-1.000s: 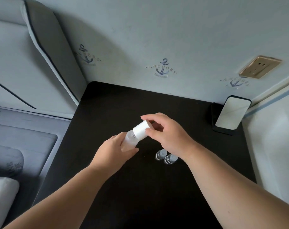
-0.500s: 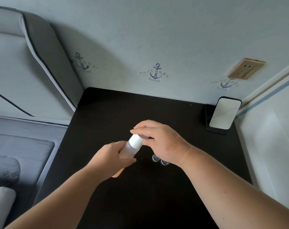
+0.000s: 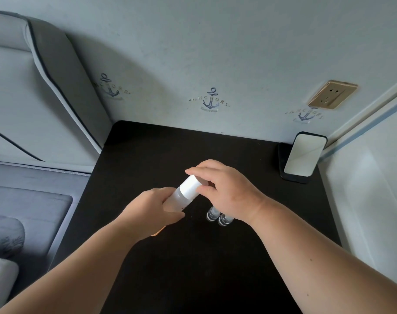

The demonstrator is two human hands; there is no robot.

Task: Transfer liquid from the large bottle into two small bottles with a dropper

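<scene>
Opening the large bottle (image 3: pixel 173 199): left hand (image 3: pixel 147 211) gripping its clear body above the tabletop (image 3: pixel 147 155), right hand (image 3: pixel 224 191) pinching the white cap (image 3: pixel 189 186). Two small bottles (image 3: pixel 218 217) standing just beside, half hidden under the right wrist. Probably needing next: cap off, then finding a dropper, not visible here.

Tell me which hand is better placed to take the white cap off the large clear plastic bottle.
The right hand. Its fingers already curl round the white cylindrical cap, while the left hand grips the body of the large clear plastic bottle and steadies it, so it is probably best kept there.
</scene>
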